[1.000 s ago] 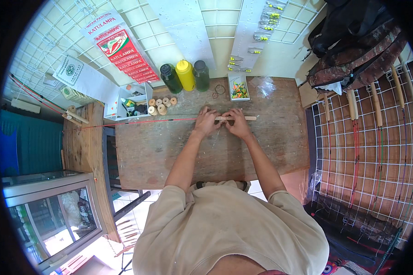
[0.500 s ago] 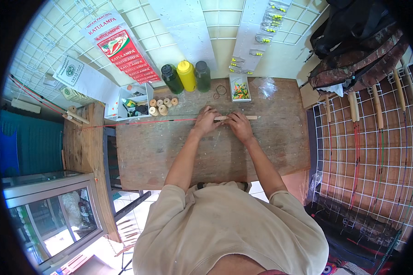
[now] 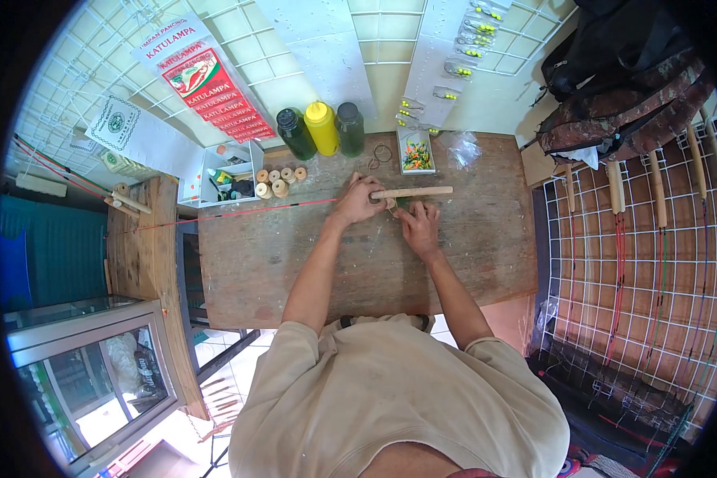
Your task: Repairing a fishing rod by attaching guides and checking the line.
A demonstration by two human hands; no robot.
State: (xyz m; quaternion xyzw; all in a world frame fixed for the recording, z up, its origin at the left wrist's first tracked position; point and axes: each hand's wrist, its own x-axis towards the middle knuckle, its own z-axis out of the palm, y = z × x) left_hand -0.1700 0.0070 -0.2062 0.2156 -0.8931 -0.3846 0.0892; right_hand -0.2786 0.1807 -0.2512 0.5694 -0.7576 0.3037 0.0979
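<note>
I have the left hand (image 3: 357, 202) clamped on the wooden handle (image 3: 422, 192), whose free end points right over the far half of the worktop (image 3: 295, 263); the thin red rod (image 3: 279, 208) runs left. The right hand (image 3: 421, 228) sits just nearer; I cannot tell whether it grips anything.

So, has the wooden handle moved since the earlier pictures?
Yes: the wooden handle has tilted, its right end swinging up the view, nearer the small white tray.
</note>
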